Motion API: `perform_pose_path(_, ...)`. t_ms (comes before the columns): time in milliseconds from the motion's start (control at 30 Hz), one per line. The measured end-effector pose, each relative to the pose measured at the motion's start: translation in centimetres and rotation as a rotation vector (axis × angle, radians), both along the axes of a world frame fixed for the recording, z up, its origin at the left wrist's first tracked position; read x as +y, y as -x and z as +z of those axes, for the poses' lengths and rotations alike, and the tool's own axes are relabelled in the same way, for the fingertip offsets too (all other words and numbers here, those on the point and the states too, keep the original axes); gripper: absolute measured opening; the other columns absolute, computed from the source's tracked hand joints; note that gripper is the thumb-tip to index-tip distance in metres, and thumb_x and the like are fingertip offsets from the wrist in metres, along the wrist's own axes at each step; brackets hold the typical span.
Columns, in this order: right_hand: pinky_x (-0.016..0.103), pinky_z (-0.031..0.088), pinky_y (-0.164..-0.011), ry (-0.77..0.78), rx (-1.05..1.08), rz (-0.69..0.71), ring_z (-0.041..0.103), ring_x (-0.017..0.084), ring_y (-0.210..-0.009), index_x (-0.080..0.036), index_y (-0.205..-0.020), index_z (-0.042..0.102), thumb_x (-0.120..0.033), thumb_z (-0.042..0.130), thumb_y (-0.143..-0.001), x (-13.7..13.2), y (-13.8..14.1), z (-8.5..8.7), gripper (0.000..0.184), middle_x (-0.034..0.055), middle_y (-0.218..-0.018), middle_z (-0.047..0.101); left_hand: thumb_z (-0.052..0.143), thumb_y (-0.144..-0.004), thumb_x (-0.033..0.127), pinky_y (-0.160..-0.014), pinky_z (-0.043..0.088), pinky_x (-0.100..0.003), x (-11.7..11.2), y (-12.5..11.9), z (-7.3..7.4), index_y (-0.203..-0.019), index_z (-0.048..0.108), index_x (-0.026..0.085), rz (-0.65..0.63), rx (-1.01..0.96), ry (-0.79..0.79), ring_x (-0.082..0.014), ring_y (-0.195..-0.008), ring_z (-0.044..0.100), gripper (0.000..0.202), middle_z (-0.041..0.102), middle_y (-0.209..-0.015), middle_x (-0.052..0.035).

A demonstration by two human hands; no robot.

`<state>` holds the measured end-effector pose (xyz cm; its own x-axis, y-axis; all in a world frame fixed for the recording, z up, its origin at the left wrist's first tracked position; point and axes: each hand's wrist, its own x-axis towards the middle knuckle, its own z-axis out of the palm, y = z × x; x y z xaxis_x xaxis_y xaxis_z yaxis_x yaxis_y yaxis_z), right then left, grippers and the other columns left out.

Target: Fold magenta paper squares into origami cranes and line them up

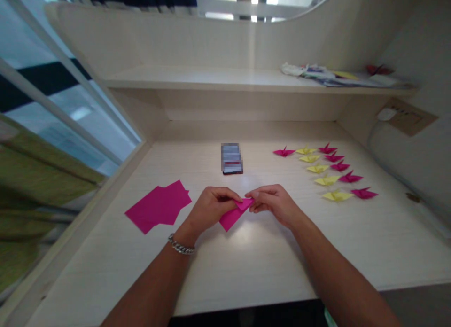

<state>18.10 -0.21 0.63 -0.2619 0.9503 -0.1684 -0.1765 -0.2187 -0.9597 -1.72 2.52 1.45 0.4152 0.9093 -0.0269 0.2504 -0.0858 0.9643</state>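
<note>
A partly folded sheet of pink origami paper (230,217) is held between my two hands, just above the desk. My left hand (214,206) pinches its upper left part between thumb and fingers. With its fingertips closed on the right corner, my right hand (272,201) grips the same paper. Some of the folds are hidden behind the fingers. To the left lies a loose stack of flat pink paper sheets (158,207). Pink paper cranes (350,177) and yellow paper cranes (327,180) stand in rows on the right.
A phone (231,158) lies on the desk (253,270) beyond my hands. Papers and a plastic bag (294,69) rest on the shelf (211,78) above. A plugged-in charger (386,113) and its cable are at the right wall. Metal bars and a yellow-green cloth (38,190) border the left side.
</note>
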Motion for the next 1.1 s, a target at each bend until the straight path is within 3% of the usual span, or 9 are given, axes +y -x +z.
perform_pose_path(267,0.025,0.045,-0.055,-0.055,-0.204,-0.008,0.054,0.01,-0.053,-0.012,-0.08,0.074,-0.034,0.074,-0.066,0.1,0.6,-0.6,0.025,0.0026,-0.058,0.065,0.069,-0.068,0.013,-0.058,0.048,-0.019,-0.2,-0.5,-0.5,-0.078,0.071,0.015,-0.029,-0.047,0.083,-0.011,-0.063,0.063,0.01,0.071,-0.073,-0.002)
perform_pose_path(800,0.025,0.045,-0.056,0.009,-0.111,-0.033,0.056,0.011,-0.055,-0.014,-0.077,0.075,-0.025,0.079,-0.058,0.1,0.1,-0.7,0.023,0.0033,-0.061,0.067,0.067,-0.072,0.017,-0.059,0.049,-0.02,-0.1,0.0,-0.3,-0.084,0.076,0.018,-0.083,0.021,0.029,-0.012,-0.064,0.064,0.015,0.075,-0.079,-0.0041)
perform_pose_path(1100,0.026,0.048,-0.058,-0.034,-0.19,-0.002,0.058,0.012,-0.055,-0.012,-0.08,0.075,-0.03,0.075,-0.064,-0.1,0.0,0.1,0.025,0.0038,-0.06,0.067,0.061,-0.075,0.017,-0.064,0.049,-0.023,0.2,0.6,-0.1,-0.092,0.075,0.017,-0.149,0.015,0.047,-0.0139,-0.071,0.065,0.022,0.074,-0.086,-0.0052)
